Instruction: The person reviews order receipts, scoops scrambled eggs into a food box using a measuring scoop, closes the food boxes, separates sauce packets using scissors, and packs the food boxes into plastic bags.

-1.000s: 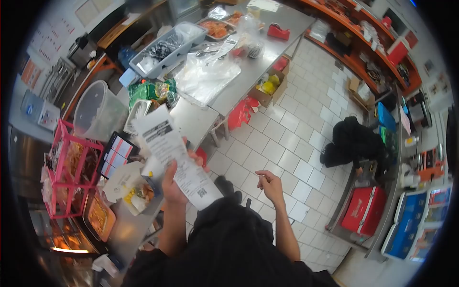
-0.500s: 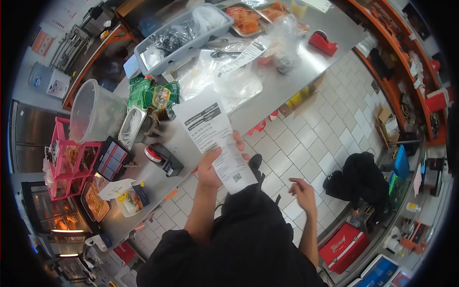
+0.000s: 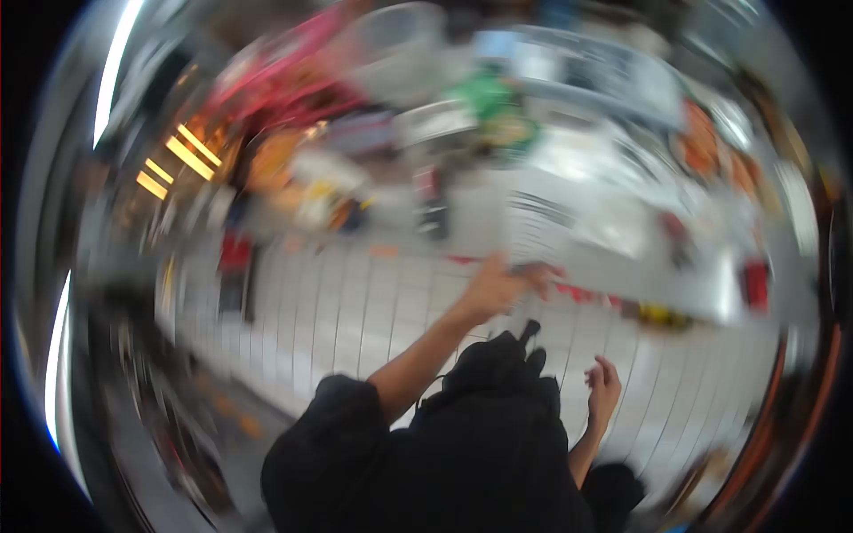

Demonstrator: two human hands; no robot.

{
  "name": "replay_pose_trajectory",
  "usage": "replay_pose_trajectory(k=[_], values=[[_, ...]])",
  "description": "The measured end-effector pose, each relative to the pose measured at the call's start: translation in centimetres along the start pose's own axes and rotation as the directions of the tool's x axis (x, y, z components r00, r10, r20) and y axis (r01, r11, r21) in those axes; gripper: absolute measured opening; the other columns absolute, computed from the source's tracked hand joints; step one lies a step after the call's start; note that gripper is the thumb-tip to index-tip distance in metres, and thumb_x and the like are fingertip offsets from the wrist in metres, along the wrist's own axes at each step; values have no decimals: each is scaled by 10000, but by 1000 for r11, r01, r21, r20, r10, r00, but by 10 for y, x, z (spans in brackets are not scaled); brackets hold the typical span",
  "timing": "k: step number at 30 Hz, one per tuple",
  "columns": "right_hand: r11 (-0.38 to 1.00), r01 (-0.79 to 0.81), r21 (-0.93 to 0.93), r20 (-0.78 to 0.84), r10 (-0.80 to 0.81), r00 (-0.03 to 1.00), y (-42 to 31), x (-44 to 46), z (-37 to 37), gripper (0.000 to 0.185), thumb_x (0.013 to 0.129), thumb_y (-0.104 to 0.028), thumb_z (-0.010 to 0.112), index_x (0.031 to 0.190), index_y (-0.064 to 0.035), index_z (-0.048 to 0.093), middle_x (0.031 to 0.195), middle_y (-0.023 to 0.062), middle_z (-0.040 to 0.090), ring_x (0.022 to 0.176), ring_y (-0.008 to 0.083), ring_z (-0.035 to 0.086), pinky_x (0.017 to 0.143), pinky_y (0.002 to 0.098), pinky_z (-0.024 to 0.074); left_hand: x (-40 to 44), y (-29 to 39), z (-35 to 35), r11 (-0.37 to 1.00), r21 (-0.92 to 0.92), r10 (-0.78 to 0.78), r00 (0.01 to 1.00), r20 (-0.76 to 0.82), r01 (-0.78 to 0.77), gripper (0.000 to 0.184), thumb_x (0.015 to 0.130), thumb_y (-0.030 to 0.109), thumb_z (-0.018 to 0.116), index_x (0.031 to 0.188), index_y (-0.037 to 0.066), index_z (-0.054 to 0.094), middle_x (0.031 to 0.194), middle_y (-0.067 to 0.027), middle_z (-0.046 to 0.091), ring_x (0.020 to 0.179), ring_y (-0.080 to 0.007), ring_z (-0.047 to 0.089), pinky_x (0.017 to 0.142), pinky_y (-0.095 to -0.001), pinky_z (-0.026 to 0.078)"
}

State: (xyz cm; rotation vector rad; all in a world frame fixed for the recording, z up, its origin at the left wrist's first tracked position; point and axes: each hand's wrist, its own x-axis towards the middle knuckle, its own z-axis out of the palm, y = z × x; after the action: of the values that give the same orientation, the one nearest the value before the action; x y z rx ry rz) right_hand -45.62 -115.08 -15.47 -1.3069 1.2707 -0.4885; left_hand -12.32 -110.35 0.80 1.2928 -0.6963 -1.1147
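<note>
A long white printed receipt (image 3: 533, 218) is held in my left hand (image 3: 499, 289), in front of the steel counter's edge. The fingers close around its lower end; motion blurs the print. My right hand (image 3: 604, 386) hangs lower at the right, over the tiled floor, with nothing visible in it and its fingers loosely apart. On the counter beyond the receipt lie clear plastic bags (image 3: 613, 222). Left of the receipt stands a small black and red device (image 3: 431, 204).
Along the counter (image 3: 391, 218) are a grey-blue bin (image 3: 582, 108), a green bag (image 3: 498, 111), a clear bucket (image 3: 391, 62), a pink rack (image 3: 284, 75) and a food box (image 3: 324, 191). A red tape dispenser (image 3: 755, 284) sits at the right. A dark-clothed person (image 3: 617, 493) is partly visible low at the right.
My view has swung left, so the counter's things appear shifted right and blurred. The receipt stays in my left hand. My right hand remains free and low.
</note>
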Motion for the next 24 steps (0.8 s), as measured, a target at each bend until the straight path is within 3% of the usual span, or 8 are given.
replay_pose_trajectory(k=[3,5,7,9,13,19,22,24], values=[[998,41,-40,280,-28,960,32,38,6,297,963,-153,537,1206,-3,618,788,48,652,657,92,556,580,230,430,-71,14,-12,978,194,110,980,-164,-77,146,926,60,587,1047,1,644,974,-69,693,781,-138,656,768,-291,502],[957,130,-258,478,10,878,41,55,12,320,933,-156,547,1205,-4,617,807,56,670,650,102,579,558,237,431,-120,15,-14,935,354,88,954,-286,19,143,910,11,562,1026,-16,642,976,-85,694,801,-157,667,795,-307,506],[947,157,-281,567,32,823,41,70,14,330,915,-153,547,1201,-3,618,811,59,677,648,105,587,552,240,433,-163,-29,-28,969,244,56,918,-394,46,177,896,-15,548,1046,-16,643,988,-98,696,832,-175,677,803,-315,514],[936,166,-310,594,55,802,42,69,23,347,883,-150,543,1186,-1,622,806,66,687,645,106,594,554,238,438,-209,-47,-46,966,5,-191,729,-657,258,246,858,15,589,1092,-28,652,1028,-118,717,845,-188,690,819,-311,533],[894,198,-402,589,87,803,30,60,70,330,889,-124,528,1181,-3,624,799,71,693,650,109,602,562,245,448,-273,-50,-81,965,-234,-259,572,-778,120,229,895,-28,539,1096,-46,648,1081,-116,703,870,-174,680,794,-309,535],[857,271,-439,741,174,648,-9,10,240,298,924,-114,515,1183,-21,630,811,78,710,698,118,640,591,246,478,-340,-68,-190,983,-174,-120,520,-846,-56,274,880,27,587,1137,-48,646,1090,-107,712,802,-172,687,771,-313,552],[805,488,-337,846,31,532,-13,-11,359,280,916,-103,528,1150,-23,659,846,76,711,719,106,632,616,250,481,-392,-59,-254,989,-148,-120,440,-890,-29,284,904,107,605,1145,-38,651,1104,-102,712,771,-148,669,705,-297,541],[858,481,-180,866,-93,491,-44,-52,446,277,917,-112,547,1152,-16,657,863,74,696,739,102,619,637,246,479,-434,-50,-297,988,-151,-147,358,-922,16,288,903,122,613,1140,-36,654,1102,-103,712,763,-150,668,688,-297,535]])
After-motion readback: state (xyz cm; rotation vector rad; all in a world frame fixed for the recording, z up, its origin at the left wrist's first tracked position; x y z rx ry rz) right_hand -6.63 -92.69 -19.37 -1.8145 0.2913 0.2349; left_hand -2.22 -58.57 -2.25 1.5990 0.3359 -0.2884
